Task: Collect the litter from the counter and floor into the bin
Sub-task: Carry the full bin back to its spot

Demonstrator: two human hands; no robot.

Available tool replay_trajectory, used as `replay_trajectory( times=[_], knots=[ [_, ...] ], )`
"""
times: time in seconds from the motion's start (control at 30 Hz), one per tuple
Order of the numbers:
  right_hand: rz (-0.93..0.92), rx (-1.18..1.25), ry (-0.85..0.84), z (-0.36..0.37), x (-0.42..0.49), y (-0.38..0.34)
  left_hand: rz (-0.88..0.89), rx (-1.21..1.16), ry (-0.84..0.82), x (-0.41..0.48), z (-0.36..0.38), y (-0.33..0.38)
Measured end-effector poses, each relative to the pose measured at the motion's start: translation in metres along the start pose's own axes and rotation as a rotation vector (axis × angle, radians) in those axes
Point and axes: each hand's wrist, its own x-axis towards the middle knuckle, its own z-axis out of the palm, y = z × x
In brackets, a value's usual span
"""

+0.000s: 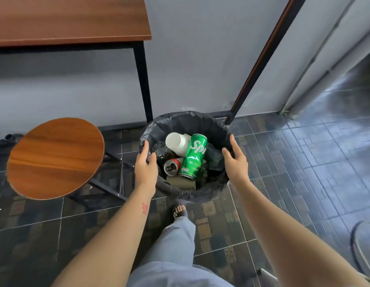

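Tiled floor [283, 162] spreads beneath both hands, and a wooden worktop [66, 17] stands well beyond the left hand [145, 162], with a round stool [55, 158] just outside that hand. The bin [186, 121], lined with a black bag, sits on the floor directly between the hands: the left hand is at its left rim and the right hand [234, 160] at its right rim, so neither is nearer. Both hands are open, with fingers loosely extended along the liner and holding nothing. Whether they actually touch the rim cannot be told. Inside the bin, between the two hands, a green Sprite can [193, 158] lies on the heap. Its long axis points away from the person, and its far end tilts slightly toward the right hand. A white cup [176, 142] lies beyond it on the left-hand side, and a red can [172, 166] lies close to the left thumb. With the hands bracketing the rim, the likely next move is a two-handed grip on the bin, and it should balance evenly.
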Motion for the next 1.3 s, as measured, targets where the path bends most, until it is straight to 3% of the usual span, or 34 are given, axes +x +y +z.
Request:
replay_trajectory(
  times=[0.33, 0.63, 0.93, 1.3],
  knots=[
    [0.066, -0.048, -0.013, -0.022, 0.161, -0.018, -0.057, 0.011, -0.024, 0.098, 0.123, 0.042],
    [0.153, 0.024, -0.169, -0.005, 0.301, 0.001, -0.133, 0.068, 0.143, 0.161, 0.208, 0.035],
    [0.147, -0.086, -0.339, 0.050, 0.428, 0.049, -0.295, -0.065, 0.331, 0.232, 0.281, -0.035],
    [0.047, -0.130, -0.435, 0.174, 0.528, 0.180, -0.338, -0.132, 0.469, 0.343, 0.313, -0.200]
  ],
)
